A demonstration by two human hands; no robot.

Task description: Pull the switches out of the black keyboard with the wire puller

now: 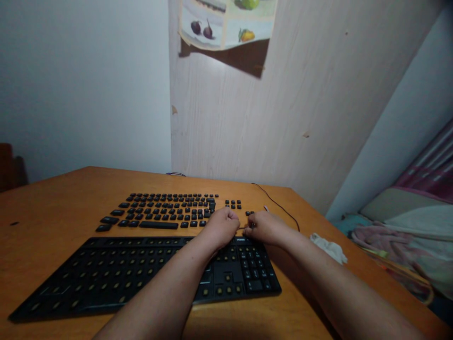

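A black keyboard [141, 278] lies in front of me, with most of its keycaps off and pale key posts showing. Its number pad [256, 267] still carries caps. Over the keyboard's far right edge, my left hand [223, 224] is closed, its fingertips turned right; what it grips is hidden. Just to the right, my right hand [266, 227] pinches a thin dark stick-like thing [242, 228] that points toward my left fingers. Beyond my hands, loose black keycaps [170, 206] lie in rows, with a long space bar [159, 225] in front.
A dark cable [279, 205] curves over the right of the wooden table [88, 189]. A crumpled white cloth [329, 249] lies near the table's right edge. A wall with a fruit picture [226, 28] stands behind, and bedding [396, 231] is at the right.
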